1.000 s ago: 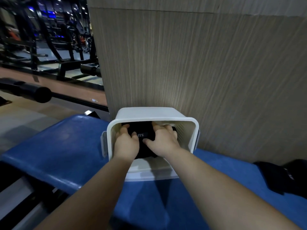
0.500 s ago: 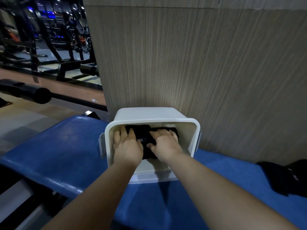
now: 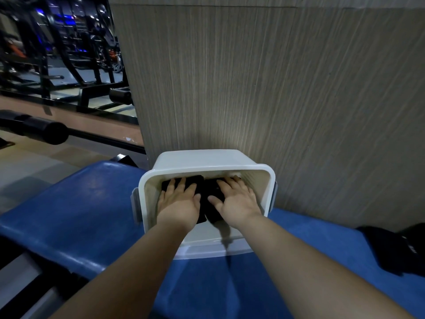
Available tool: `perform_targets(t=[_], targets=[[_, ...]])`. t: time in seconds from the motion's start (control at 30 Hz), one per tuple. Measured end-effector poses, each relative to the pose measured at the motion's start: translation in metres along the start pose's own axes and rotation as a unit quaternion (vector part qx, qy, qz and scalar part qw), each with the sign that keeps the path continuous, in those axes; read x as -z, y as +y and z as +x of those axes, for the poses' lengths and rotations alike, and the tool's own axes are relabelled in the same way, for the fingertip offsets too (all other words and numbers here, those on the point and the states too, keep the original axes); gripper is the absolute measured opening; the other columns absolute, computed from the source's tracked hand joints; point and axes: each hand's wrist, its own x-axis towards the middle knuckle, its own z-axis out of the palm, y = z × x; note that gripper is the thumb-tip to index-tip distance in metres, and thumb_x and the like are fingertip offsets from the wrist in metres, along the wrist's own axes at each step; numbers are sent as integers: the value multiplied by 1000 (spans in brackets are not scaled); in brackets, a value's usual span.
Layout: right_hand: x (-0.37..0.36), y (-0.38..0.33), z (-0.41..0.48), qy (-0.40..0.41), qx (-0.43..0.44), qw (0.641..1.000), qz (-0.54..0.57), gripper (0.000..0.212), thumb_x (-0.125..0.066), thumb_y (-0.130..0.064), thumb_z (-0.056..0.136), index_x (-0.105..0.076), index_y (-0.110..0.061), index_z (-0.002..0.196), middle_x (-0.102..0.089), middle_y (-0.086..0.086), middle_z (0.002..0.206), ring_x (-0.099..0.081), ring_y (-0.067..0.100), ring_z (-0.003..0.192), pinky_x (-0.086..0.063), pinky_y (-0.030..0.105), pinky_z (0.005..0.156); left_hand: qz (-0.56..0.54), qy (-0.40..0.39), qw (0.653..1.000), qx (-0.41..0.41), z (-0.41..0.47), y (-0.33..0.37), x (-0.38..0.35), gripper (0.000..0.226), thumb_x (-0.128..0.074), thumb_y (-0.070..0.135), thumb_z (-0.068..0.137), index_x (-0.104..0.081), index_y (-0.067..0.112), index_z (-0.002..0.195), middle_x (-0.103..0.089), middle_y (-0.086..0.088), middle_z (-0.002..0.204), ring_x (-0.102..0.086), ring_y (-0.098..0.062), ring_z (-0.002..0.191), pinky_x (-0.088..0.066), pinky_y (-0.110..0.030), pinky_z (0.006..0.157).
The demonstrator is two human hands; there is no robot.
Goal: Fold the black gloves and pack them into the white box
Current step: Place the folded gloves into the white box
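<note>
Head view: left hand (image 3: 178,203) and right hand (image 3: 236,201) lie inside the box (image 3: 207,161) on the counter (image 3: 80,215), fingers (image 3: 182,183) straight, pressing flat on folded gloves (image 3: 204,192) directly beneath, side by side, lengthwise away from the person. More black fabric (image 3: 391,249) lies well apart, nearer the right hand.

On the blue padded table (image 3: 80,203), the rounded white plastic box (image 3: 200,158) stands against the grey wood-grain wall (image 3: 253,88) behind, folded black gloves (image 3: 207,203) inside it under the left hand (image 3: 178,203) and right hand (image 3: 236,201), a black fabric heap (image 3: 391,247) well to its right.
</note>
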Motion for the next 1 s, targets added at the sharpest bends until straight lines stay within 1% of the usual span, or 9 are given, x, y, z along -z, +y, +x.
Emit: perform_targets(t=[0.2,0.4,0.53,0.63,0.67,0.73,0.8,0.9,1.0], targets=[[-9,4,3,-30,-10,999,29,63,-36,-56,96,-25,-28,151,-16,-4,160,-1,17,148,-3,37,121,7,-38,999,29,-2,-1,-6,49,-21,44,101,-16,38,150,-6,8,161,3,-26,147,-7,-46,119],[-5,3,4,-36,-16,999,24,62,-35,-57,95,-25,-29,150,-17,-6,159,-2,16,148,-6,39,120,13,-42,999,29,-2,1,-6,48,-21,44,101,-19,39,149,-12,7,160,0,-26,147,-7,-48,119],[4,-1,-1,4,-13,1000,25,60,-35,-57,96,-29,-27,148,-24,-7,157,-5,17,147,-9,40,118,-1,-14,1000,22,-4,5,5,46,-22,44,101,-28,38,147,-22,8,158,-8,-20,147,-4,-47,119],[12,-2,-7,37,-13,999,33,57,-36,-55,96,-35,-25,144,-33,-3,152,-13,21,144,-12,39,117,-4,50,999,-1,-14,13,15,45,-25,43,101,-36,36,143,-36,9,150,-21,-17,142,-4,-43,119],[15,-3,-9,45,-11,998,38,55,-36,-54,96,-38,-24,143,-36,-2,150,-17,21,142,-15,38,116,-8,77,997,-15,-18,16,17,43,-27,42,101,-40,35,141,-43,9,146,-28,-17,138,-7,-41,118],[20,-3,-16,79,-5,996,50,50,-37,-51,97,-45,-23,137,-44,0,144,-26,21,137,-22,36,112,-35,125,991,-40,-25,22,21,40,-33,41,99,-48,32,136,-54,8,135,-40,-17,129,-21,-38,115],[26,-1,-26,115,-6,991,65,45,-38,-49,97,-51,-22,131,-52,1,134,-34,21,130,-30,35,106,-89,145,984,-43,-33,28,22,38,-39,39,98,-54,29,131,-58,7,130,-44,-18,124,-31,-35,107],[32,8,-50,117,-21,987,107,39,-38,-46,98,-55,-23,124,-59,-2,121,-47,19,117,-42,35,94,-166,128,977,-39,-43,39,15,34,-42,37,98,-60,25,124,-61,3,124,-44,-23,119,-33,-33,99],[35,25,-75,106,-45,985,127,31,-39,-44,98,-61,-26,110,-64,-4,105,-57,17,97,-47,33,78,-219,97,969,-65,-51,52,-4,25,-46,34,96,-66,22,106,-66,0,104,-53,-27,105,-41,-36,91]])
